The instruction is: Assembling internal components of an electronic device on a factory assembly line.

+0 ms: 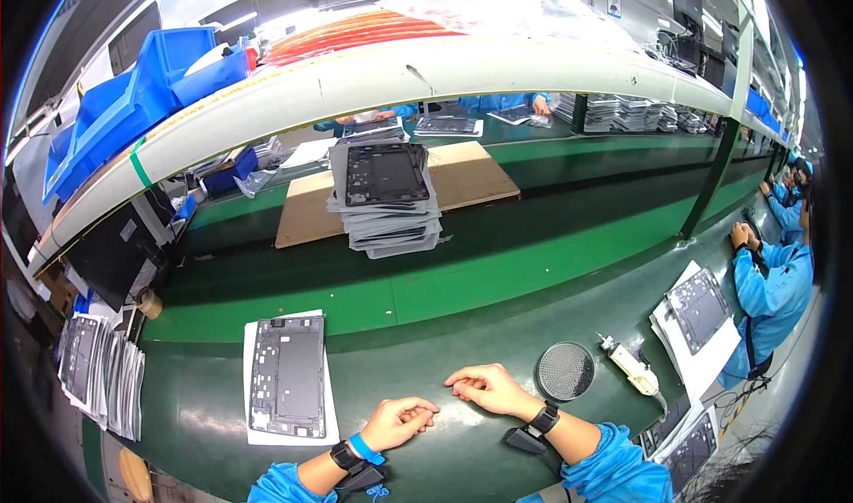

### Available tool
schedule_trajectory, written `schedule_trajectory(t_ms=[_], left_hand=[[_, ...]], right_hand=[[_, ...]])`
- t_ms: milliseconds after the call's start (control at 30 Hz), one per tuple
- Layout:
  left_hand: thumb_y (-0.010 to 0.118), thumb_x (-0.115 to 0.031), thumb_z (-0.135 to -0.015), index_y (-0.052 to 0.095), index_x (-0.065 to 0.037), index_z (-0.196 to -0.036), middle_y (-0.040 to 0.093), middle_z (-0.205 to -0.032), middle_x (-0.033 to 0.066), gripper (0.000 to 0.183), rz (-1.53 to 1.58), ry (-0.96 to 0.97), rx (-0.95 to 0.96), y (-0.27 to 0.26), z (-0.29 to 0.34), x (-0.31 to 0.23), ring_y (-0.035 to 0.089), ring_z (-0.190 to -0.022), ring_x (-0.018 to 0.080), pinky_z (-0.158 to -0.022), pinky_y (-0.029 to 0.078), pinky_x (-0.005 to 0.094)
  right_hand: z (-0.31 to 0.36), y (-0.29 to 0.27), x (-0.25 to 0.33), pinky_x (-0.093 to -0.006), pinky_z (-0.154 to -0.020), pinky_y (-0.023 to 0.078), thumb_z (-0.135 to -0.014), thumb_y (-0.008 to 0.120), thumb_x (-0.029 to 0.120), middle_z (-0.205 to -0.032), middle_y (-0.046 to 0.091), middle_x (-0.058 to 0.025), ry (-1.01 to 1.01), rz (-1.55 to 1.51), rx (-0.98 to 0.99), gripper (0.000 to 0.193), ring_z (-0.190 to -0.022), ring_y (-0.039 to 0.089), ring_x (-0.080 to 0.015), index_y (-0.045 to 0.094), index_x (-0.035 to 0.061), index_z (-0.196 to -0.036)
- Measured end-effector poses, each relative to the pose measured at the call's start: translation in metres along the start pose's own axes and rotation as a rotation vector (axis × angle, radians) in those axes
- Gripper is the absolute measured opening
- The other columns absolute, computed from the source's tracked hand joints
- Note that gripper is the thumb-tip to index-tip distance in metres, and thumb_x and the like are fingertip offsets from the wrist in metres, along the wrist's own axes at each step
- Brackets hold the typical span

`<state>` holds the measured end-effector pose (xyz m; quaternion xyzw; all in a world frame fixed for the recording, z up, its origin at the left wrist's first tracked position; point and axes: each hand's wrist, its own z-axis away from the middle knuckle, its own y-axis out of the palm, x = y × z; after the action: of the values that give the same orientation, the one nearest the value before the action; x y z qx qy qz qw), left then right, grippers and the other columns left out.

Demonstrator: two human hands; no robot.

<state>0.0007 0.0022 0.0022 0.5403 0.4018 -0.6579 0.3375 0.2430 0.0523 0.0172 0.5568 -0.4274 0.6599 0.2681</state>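
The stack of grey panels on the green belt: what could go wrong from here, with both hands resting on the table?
1. The stack of grey panels looks uneven, with lower pieces sticking out; it might slip apart if bumped.
2. The grey panel on its white sheet lies close to the left hand; a careless wrist could push it.
3. The right hand rests near the round mesh disc and could knock it aside.
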Motion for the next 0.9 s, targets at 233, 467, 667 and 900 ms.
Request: schedule_trajectory(t_ms=[233, 467, 667, 900], left_hand=[[0.060, -0.012, -0.096, 0.069, -0.002, -0.106, 0.071, -0.082, 0.0034, 0.017, -0.031, -0.028, -0.006, 0.0007, 0.0016, 0.0010, 0.063, -0.070, 0.0062, -0.065, 0.053, 0.0221], [0.059, -0.013, -0.097, 0.069, -0.004, -0.108, 0.070, -0.084, 0.0022, 0.017, 0.048, 0.007, 0.006, 0.0037, 0.0018, 0.0034, 0.062, -0.072, 0.0054, -0.065, 0.052, 0.0210], [0.058, -0.012, -0.097, 0.069, -0.004, -0.109, 0.070, -0.084, 0.0019, 0.018, 0.033, 0.009, 0.009, 0.0010, 0.0006, 0.0049, 0.063, -0.072, 0.0056, -0.066, 0.053, 0.0213], [0.060, -0.015, -0.096, 0.069, -0.005, -0.108, 0.070, -0.081, 0.0019, 0.018, 0.041, 0.024, -0.002, 0.0012, 0.0012, 0.0060, 0.064, -0.071, 0.0060, -0.067, 0.054, 0.0225]], right_hand=[[-0.0010, 0.0013, -0.0048, -0.0264, -0.070, 0.053, -0.091, 0.062, 0.009, -0.086, 0.072, -0.0080, 0.010, 0.016, -0.003, 0.019, -0.074, 0.066, -0.0100, 0.069, 0.0047, -0.108], [0.0040, 0.0021, -0.0051, -0.0259, -0.071, 0.054, -0.093, 0.064, 0.014, -0.085, 0.072, -0.0074, 0.018, -0.046, -0.022, 0.019, -0.075, 0.067, -0.0099, 0.070, 0.0044, -0.108], [-0.0006, 0.0011, -0.0068, -0.0258, -0.070, 0.054, -0.093, 0.063, 0.014, -0.084, 0.072, -0.0071, 0.015, -0.028, -0.004, 0.019, -0.075, 0.067, -0.0097, 0.070, 0.0044, -0.108], [-0.0002, 0.0019, -0.0039, -0.0257, -0.070, 0.054, -0.093, 0.063, 0.014, -0.084, 0.072, -0.0072, 0.017, -0.038, -0.010, 0.019, -0.075, 0.067, -0.0096, 0.070, 0.0045, -0.108]])
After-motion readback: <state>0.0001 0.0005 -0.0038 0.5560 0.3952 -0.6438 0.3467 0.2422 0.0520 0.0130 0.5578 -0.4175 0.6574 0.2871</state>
